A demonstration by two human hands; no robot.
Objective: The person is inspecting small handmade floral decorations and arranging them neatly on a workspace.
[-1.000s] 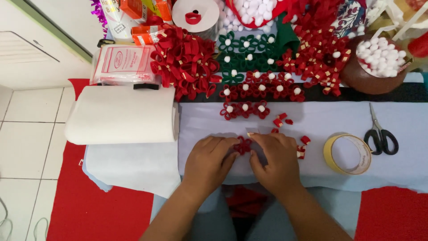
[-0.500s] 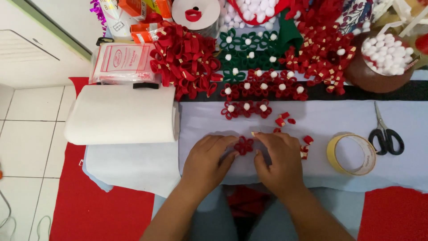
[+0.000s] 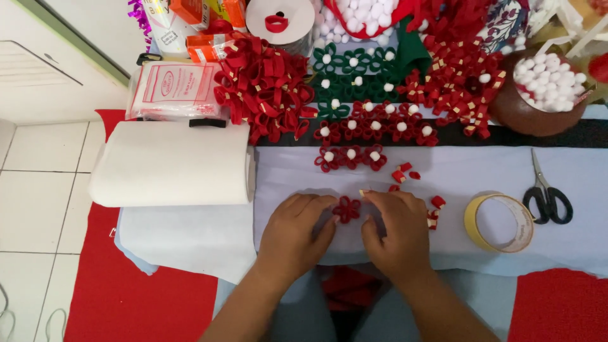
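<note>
A pale lilac felt sheet (image 3: 481, 174) covers the work surface, and a fat white roll of felt (image 3: 168, 163) lies along its left edge. Beyond these sits a heaped pile of red ribbon loops (image 3: 263, 85), then rows of finished red and green ribbon flowers with white pompom centres (image 3: 373, 123).

A round brown bowl (image 3: 506, 111) at the upper right holds small white pompoms, filled to the rim. At the top edge, a red-rimmed container (image 3: 354, 28) also holds white pompoms; its far side is cut off by the frame.

A roll of yellowish tape (image 3: 499, 223) lies flat to the right of the hands, with black-handled scissors (image 3: 548, 193) just beyond it.

The left hand (image 3: 292, 235) and right hand (image 3: 396, 231) rest on the sheet near its front edge, fingertips meeting around a small red ribbon flower without a centre (image 3: 346, 209). Both hands pinch its petals lightly from either side, neither clenched. The flower lies on the felt between them.

It looks very light and soft, made of looped strips that would likely squash or spring apart under pressure. A gentle hold at the outer petals, or at the centre where the loops join, seems safest.

A few loose red ribbon bits (image 3: 436, 202) lie scattered just right of the right hand.
</note>
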